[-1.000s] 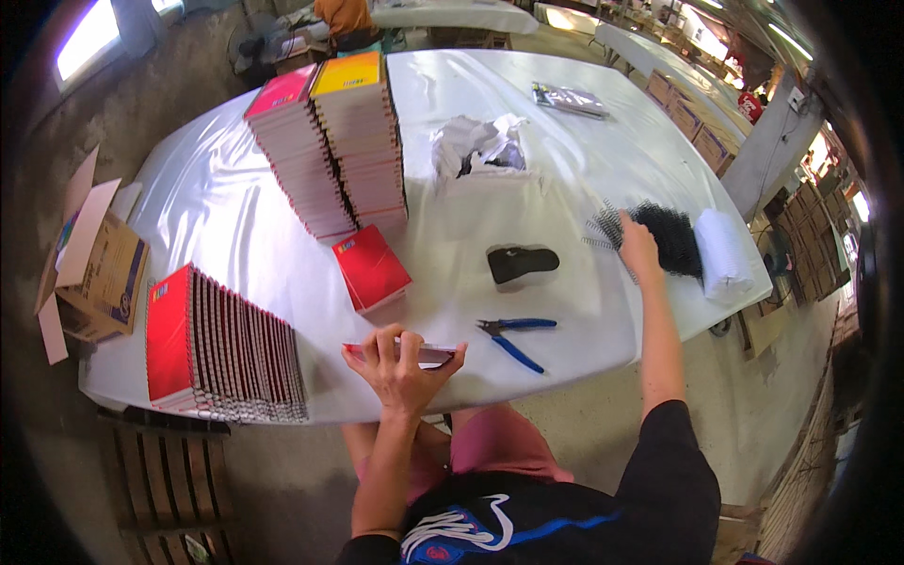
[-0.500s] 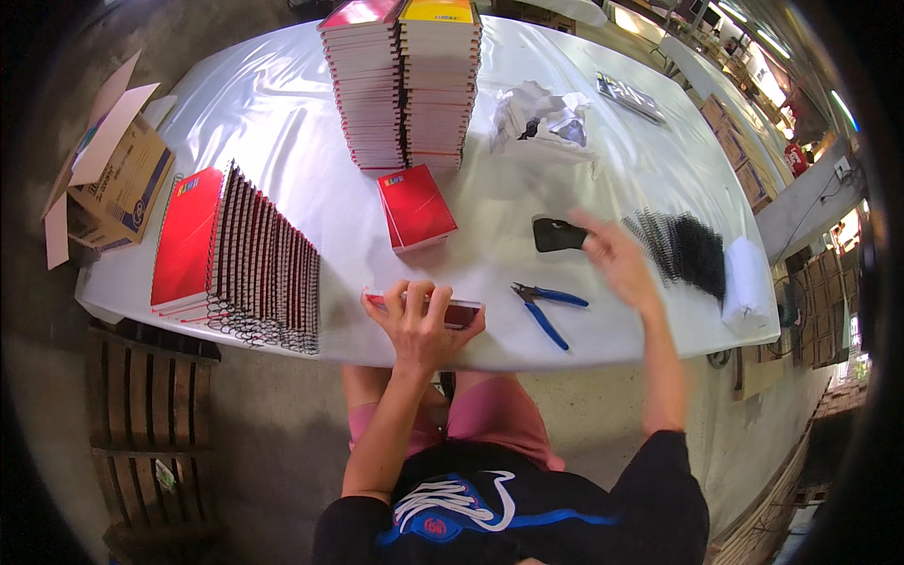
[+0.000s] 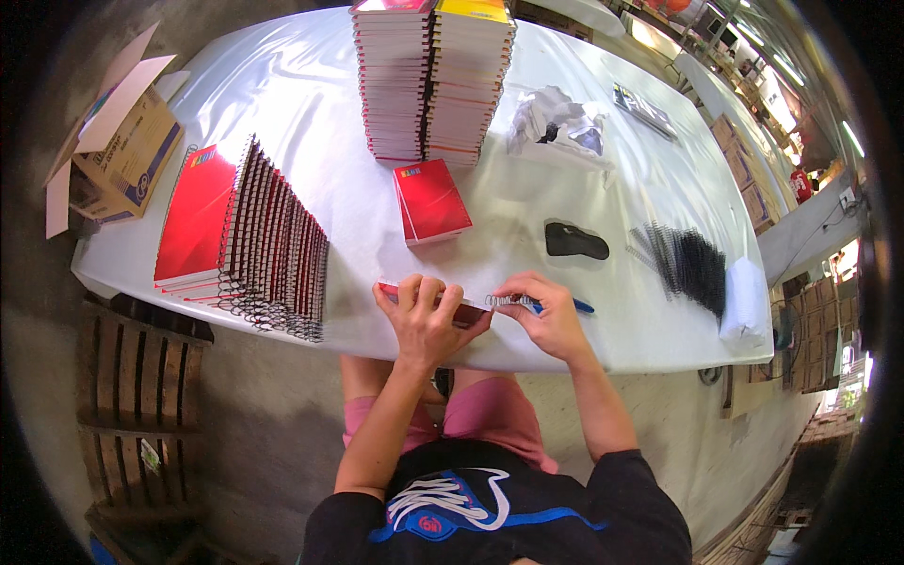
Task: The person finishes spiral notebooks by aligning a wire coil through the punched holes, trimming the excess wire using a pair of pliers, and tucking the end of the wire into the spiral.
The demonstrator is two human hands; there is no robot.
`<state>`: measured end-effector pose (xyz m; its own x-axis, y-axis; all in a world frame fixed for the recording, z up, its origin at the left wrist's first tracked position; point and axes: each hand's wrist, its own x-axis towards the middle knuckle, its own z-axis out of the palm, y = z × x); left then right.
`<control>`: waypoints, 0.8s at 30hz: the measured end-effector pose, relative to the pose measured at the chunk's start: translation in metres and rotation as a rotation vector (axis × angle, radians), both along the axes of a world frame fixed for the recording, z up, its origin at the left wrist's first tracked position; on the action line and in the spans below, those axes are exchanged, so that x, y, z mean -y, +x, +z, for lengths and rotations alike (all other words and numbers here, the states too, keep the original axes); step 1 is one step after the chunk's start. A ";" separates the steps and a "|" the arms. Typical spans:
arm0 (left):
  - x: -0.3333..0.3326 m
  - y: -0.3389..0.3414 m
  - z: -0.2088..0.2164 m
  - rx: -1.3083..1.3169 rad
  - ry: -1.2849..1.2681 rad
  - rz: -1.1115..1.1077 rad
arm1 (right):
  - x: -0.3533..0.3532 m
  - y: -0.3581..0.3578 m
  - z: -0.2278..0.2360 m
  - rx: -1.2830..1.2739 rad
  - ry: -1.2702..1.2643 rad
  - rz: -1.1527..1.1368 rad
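Observation:
My left hand (image 3: 424, 320) is closed over a red-covered notebook (image 3: 469, 314) propped on its edge near the table's front. Between the fingertips of my right hand (image 3: 548, 322) is a wire spiral coil (image 3: 505, 301), its end at the right end of the notebook's edge. Whether the coil has entered the holes is too small to tell. Blue-handled cutters (image 3: 584, 307) lie mostly hidden behind my right hand. Beyond my hands rests a small stack of red notebooks (image 3: 432, 202). A flat black object (image 3: 576, 241) lies farther right.
Spiral-bound red notebooks (image 3: 273, 240) stand in a row at left, beside an open cardboard box (image 3: 127, 155). Tall notebook stacks (image 3: 428, 89) rise at the back. Right of them are crumpled paper (image 3: 560, 127), a pile of dark coils (image 3: 686, 264) and a white roll (image 3: 746, 299).
My right hand has come from beside the black object, leftward and nearer, to the notebook's right end, where it now holds a coil. My left hand keeps its grip on the notebook.

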<state>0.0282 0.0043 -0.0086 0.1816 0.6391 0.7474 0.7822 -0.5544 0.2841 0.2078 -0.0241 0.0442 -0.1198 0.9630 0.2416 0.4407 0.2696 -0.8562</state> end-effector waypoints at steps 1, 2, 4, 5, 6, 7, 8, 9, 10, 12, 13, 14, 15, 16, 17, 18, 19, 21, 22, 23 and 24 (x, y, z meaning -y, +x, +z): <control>0.000 0.000 0.000 -0.003 -0.014 0.007 | 0.000 0.002 -0.002 -0.025 -0.017 0.010; 0.000 0.000 0.000 -0.006 -0.028 0.014 | -0.002 0.005 -0.003 -0.016 -0.010 0.061; -0.002 0.000 -0.001 0.006 -0.042 0.012 | -0.004 0.012 -0.004 0.000 0.005 0.155; -0.003 -0.001 -0.002 0.023 -0.043 0.005 | -0.004 0.011 -0.007 -0.025 0.006 0.121; -0.004 0.000 -0.001 0.041 -0.041 -0.006 | -0.004 0.010 -0.011 -0.049 0.010 0.083; -0.003 0.000 0.000 0.037 -0.044 -0.008 | -0.004 0.009 -0.012 -0.074 0.013 0.043; -0.002 0.000 0.002 0.033 -0.047 -0.012 | -0.004 0.008 -0.012 -0.091 0.012 0.002; 0.000 0.001 0.003 0.029 -0.051 -0.014 | -0.004 0.008 -0.011 -0.109 0.008 -0.038; 0.001 0.002 0.003 0.032 -0.047 -0.007 | -0.004 0.007 -0.011 -0.126 0.005 -0.079; 0.002 0.003 0.003 0.038 -0.037 0.004 | -0.005 0.006 -0.012 -0.065 0.044 -0.030; 0.003 0.003 0.003 0.038 -0.045 0.001 | -0.005 0.005 -0.012 -0.034 0.063 -0.006; 0.003 0.003 0.003 0.037 -0.052 -0.001 | -0.004 0.005 -0.010 -0.017 0.065 0.008; 0.002 0.002 0.003 0.035 -0.059 -0.001 | -0.004 0.003 -0.008 -0.001 0.068 0.025; 0.002 0.002 0.002 0.031 -0.057 0.001 | -0.004 0.002 -0.007 0.015 0.071 0.043; 0.001 0.001 0.001 0.026 -0.056 0.003 | -0.005 0.004 -0.010 -0.064 0.019 0.037; 0.001 0.001 0.000 0.022 -0.053 0.004 | -0.006 0.008 -0.014 -0.143 -0.032 0.029; 0.000 0.001 0.000 0.024 -0.056 0.001 | -0.007 0.010 -0.015 -0.222 -0.083 0.022; 0.000 0.001 -0.001 0.027 -0.060 -0.004 | -0.009 0.010 -0.014 -0.107 0.001 0.047; 0.000 0.002 0.000 0.034 -0.057 0.000 | -0.009 0.011 -0.013 -0.050 0.043 0.060; 0.001 0.003 0.002 0.041 -0.054 0.004 | -0.009 0.010 -0.013 -0.046 0.044 0.063; 0.002 0.004 0.002 0.048 -0.052 0.008 | -0.010 0.009 -0.014 -0.042 0.045 0.066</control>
<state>0.0322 0.0027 -0.0061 0.1407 0.6783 0.7212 0.7713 -0.5318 0.3497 0.2165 -0.0145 0.0304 -0.1717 0.9414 0.2903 0.3843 0.3354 -0.8601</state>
